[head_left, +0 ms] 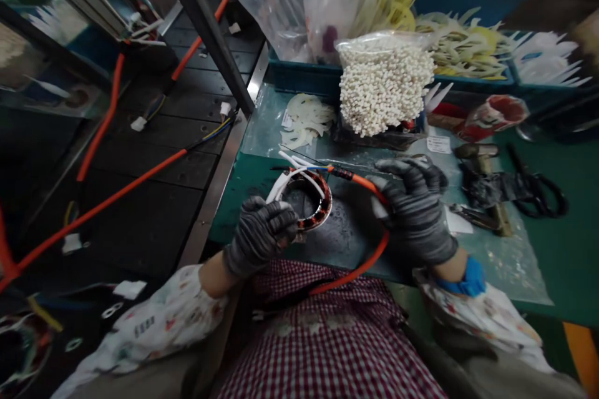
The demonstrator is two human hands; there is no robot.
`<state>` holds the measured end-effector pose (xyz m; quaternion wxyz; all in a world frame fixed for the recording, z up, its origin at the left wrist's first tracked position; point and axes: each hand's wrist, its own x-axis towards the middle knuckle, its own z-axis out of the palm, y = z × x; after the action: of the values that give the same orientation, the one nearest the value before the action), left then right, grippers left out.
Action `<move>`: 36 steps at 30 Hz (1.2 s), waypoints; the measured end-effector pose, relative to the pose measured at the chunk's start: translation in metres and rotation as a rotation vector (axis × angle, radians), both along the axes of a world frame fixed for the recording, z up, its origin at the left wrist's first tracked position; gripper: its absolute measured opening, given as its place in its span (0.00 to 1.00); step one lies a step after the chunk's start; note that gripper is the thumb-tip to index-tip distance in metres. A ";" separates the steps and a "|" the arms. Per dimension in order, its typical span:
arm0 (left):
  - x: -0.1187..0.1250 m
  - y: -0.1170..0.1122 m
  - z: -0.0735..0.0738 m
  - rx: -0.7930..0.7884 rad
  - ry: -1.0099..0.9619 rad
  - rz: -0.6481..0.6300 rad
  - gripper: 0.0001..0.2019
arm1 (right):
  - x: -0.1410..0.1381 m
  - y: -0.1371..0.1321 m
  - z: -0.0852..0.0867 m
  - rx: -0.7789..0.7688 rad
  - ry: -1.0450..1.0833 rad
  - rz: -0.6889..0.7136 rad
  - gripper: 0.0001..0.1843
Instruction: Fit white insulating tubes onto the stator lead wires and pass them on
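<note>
My left hand, in a striped grey glove, grips a ring-shaped motor stator by its near left side. Copper windings show inside the ring, and white sleeved leads rise over its top. A blue lead joins them to an orange cable through a black-wrapped section. My right hand, gloved alike, is closed on that cable with thumb and bent fingers. Below the hand the cable loops down and left over the checked apron. The left fingertips are partly hidden by the ring.
Behind the stator, a bag of small white beads leans on blue bins of pale plastic strips. A hammer, black-handled scissors and a red cup lie right. Orange cables cross a dark slatted conveyor at left, beside a metal post.
</note>
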<state>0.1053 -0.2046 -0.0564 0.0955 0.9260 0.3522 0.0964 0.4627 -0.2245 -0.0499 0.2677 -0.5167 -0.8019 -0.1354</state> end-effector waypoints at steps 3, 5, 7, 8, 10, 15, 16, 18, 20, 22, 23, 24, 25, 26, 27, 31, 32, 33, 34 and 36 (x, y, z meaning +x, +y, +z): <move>0.007 0.004 0.018 0.160 -0.081 -0.093 0.13 | -0.012 -0.004 -0.007 -0.028 0.035 -0.046 0.16; 0.014 0.018 0.038 0.236 -0.115 -0.134 0.10 | -0.019 -0.013 -0.010 -0.076 0.092 -0.076 0.16; 0.029 0.039 0.058 0.240 -0.134 -0.058 0.16 | -0.025 -0.022 -0.012 -0.109 0.167 -0.117 0.16; 0.039 0.051 0.065 0.219 -0.131 -0.010 0.22 | -0.027 -0.026 -0.012 -0.113 0.189 -0.133 0.16; 0.062 0.075 0.073 0.093 -0.062 0.021 0.30 | -0.028 -0.030 -0.011 -0.096 0.177 -0.157 0.16; 0.094 0.122 0.055 -0.380 -0.148 -0.157 0.19 | -0.009 -0.008 -0.005 -0.004 0.024 -0.165 0.15; 0.094 0.127 0.049 -0.508 -0.240 -0.173 0.19 | -0.005 -0.002 -0.005 0.007 0.011 -0.149 0.15; 0.090 0.133 0.037 -0.761 -0.416 -0.163 0.23 | -0.001 0.009 -0.007 0.056 0.015 -0.109 0.16; 0.087 0.134 0.030 -0.908 -0.498 -0.134 0.25 | -0.006 0.010 -0.012 0.116 0.062 -0.067 0.18; 0.086 0.133 0.026 -0.925 -0.505 -0.137 0.24 | -0.019 0.001 -0.019 0.144 0.122 -0.002 0.20; 0.087 0.132 0.025 -0.914 -0.501 -0.143 0.23 | -0.028 -0.006 -0.022 0.145 0.145 0.038 0.20; 0.088 0.132 0.025 -0.911 -0.497 -0.151 0.23 | -0.037 -0.014 -0.025 0.136 0.160 0.071 0.19; 0.088 0.132 0.025 -0.918 -0.498 -0.155 0.23 | -0.045 -0.021 -0.027 0.123 0.173 0.095 0.17; 0.089 0.132 0.025 -0.930 -0.503 -0.157 0.23 | -0.053 -0.028 -0.027 0.101 0.195 0.121 0.16; 0.089 0.132 0.026 -0.933 -0.507 -0.156 0.24 | -0.058 -0.033 -0.026 0.064 0.237 0.152 0.15; 0.083 0.124 0.039 -0.575 -0.426 -0.111 0.26 | -0.067 -0.043 -0.007 -0.171 0.648 0.260 0.12; 0.080 0.118 0.044 -0.376 -0.393 -0.091 0.25 | -0.068 -0.044 -0.002 -0.211 0.769 0.249 0.11; 0.078 0.110 0.050 -0.172 -0.367 -0.087 0.24 | -0.068 -0.044 0.003 -0.229 0.878 0.221 0.09; 0.075 0.100 0.056 0.016 -0.352 -0.095 0.23 | -0.067 -0.045 0.006 -0.232 0.969 0.191 0.09; 0.071 0.078 0.063 0.226 -0.353 -0.228 0.24 | -0.068 -0.044 0.010 -0.232 1.090 0.151 0.09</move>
<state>0.1761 -0.1265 0.0070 0.0617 0.9334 0.2104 0.2840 0.3950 -0.2690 -0.0397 0.5937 -0.4791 -0.5921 0.2596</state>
